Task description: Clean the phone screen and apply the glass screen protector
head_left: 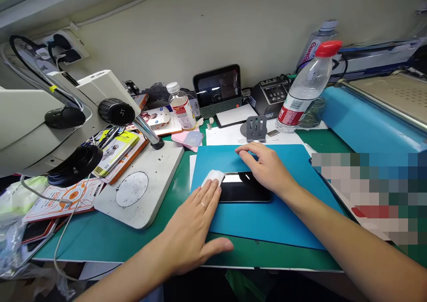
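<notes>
A black smartphone (pixel 245 191) lies flat, screen up, on a blue mat (pixel 247 224), with light reflected along its upper edge. My left hand (pixel 191 224) is laid flat, fingers stretched out and thumb apart, pressing a folded white wipe (pixel 213 176) at the phone's left end. A ring sits on one of its fingers. Over the phone's right end rests my right hand (pixel 265 164), its fingers loosely bent and apart, with nothing visible in them. Whether it touches the phone is hard to see.
A microscope (pixel 123 113) with a white base stands left, beside stacked boxes (pixel 116 153). Behind the mat are a grey phone stand (pixel 256 128), a small screen device (pixel 218 88), a small bottle (pixel 182 106) and a red-capped water bottle (pixel 300 93). A blue machine (pixel 363 115) occupies the right.
</notes>
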Motion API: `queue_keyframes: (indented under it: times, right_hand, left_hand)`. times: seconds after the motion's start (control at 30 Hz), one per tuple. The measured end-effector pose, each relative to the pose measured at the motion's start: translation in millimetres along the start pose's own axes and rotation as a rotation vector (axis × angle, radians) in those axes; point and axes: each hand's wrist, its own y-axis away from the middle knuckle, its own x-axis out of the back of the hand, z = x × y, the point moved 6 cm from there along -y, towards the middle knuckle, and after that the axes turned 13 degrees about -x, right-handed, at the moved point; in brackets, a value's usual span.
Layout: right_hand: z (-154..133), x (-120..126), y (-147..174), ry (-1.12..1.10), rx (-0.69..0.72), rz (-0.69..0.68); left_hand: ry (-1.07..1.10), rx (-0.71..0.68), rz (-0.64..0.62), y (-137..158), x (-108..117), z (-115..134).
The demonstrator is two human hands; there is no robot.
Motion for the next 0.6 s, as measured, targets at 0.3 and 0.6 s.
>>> queue_keyframes:
  times: [0.3, 0.6]
  right_hand:
    - [21, 4, -12, -0.251, -0.134, 0.035]
    - [49, 17, -31, -0.622, -0.332, 0.110]
  left_hand:
    - [0.091, -0.126, 0.043, -57, -14, 44]
    - [-0.029, 0.048, 0.040, -53, -2, 34]
